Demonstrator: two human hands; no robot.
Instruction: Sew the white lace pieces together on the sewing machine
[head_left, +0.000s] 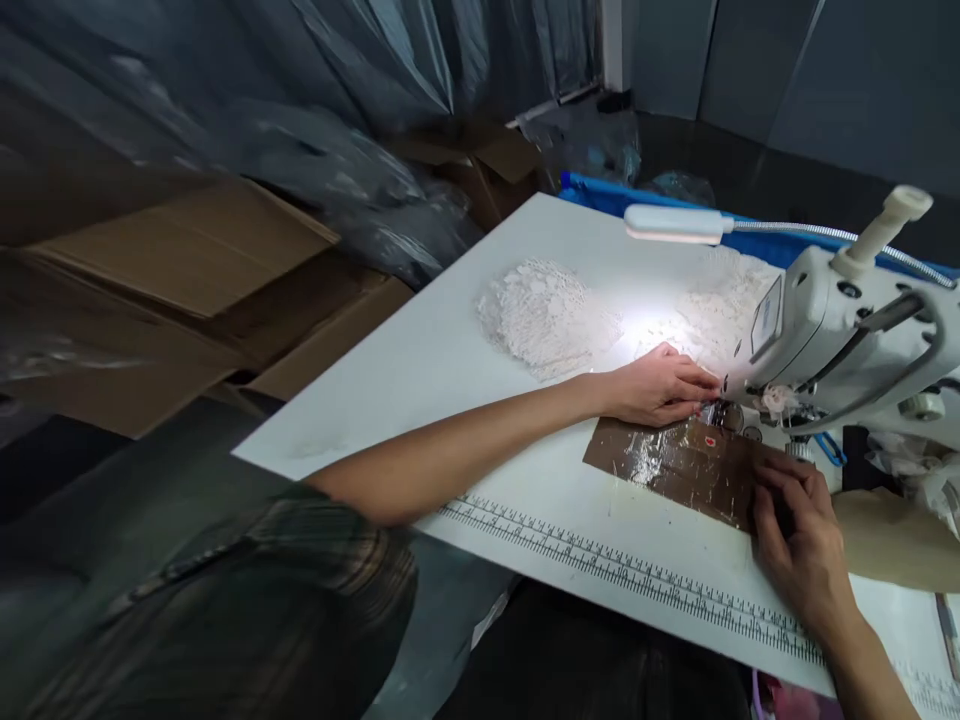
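A white sewing machine (817,320) stands at the right of the table, its needle area lit by a lamp. My left hand (664,385) is right beside the presser foot, fingers closed together; whatever is between them is hidden. White lace pieces (544,310) lie in a heap left of that hand, and more lace (720,295) is behind it. Under the needle area a shiny brown sheet (667,465) covers the machine bed. My right hand (802,535) rests at the sheet's right end, fingers bent and thumb apart, with nothing visible in it.
A printed ruler scale (615,570) runs along the table's front edge. The lamp head (673,224) hangs on a flexible neck. Open cardboard boxes (187,245) and plastic sheeting are beyond the table's left side. A tan piece (896,540) lies right of my right hand.
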